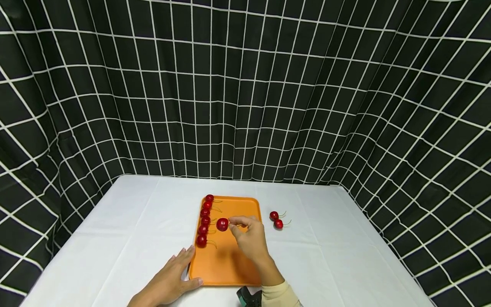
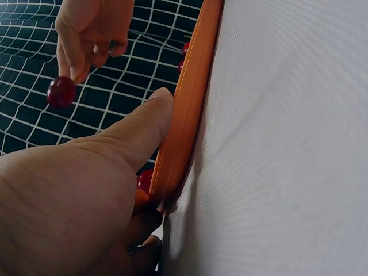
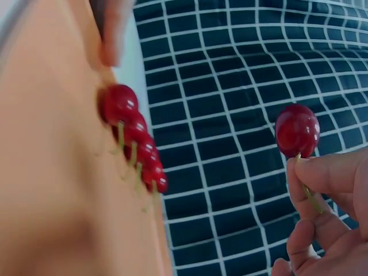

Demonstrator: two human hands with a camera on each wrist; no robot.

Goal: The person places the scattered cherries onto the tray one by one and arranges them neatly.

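Observation:
Over the middle of the orange tray (image 1: 226,273), my right hand (image 1: 251,241) pinches a red cherry (image 1: 222,224) by its stem between thumb and fingertips. In the right wrist view the held cherry (image 3: 297,131) hangs free beyond the fingertips, its green stem running back into the hand. Several cherries (image 1: 205,220) lie in a column along the tray's left edge, stems mostly pointing right. My left hand (image 1: 168,275) rests at the tray's near left corner, fingers extended along the left side and thumb touching the near rim. The left wrist view shows that thumb (image 2: 138,129) against the orange rim (image 2: 190,103).
Two more cherries (image 1: 276,220) with stems lie on the white tablecloth (image 1: 326,256) right of the tray. A dark object (image 1: 249,297) shows beside the right sleeve at the near edge. Black curtain (image 1: 238,94) with a white grid encloses the table behind and at both sides.

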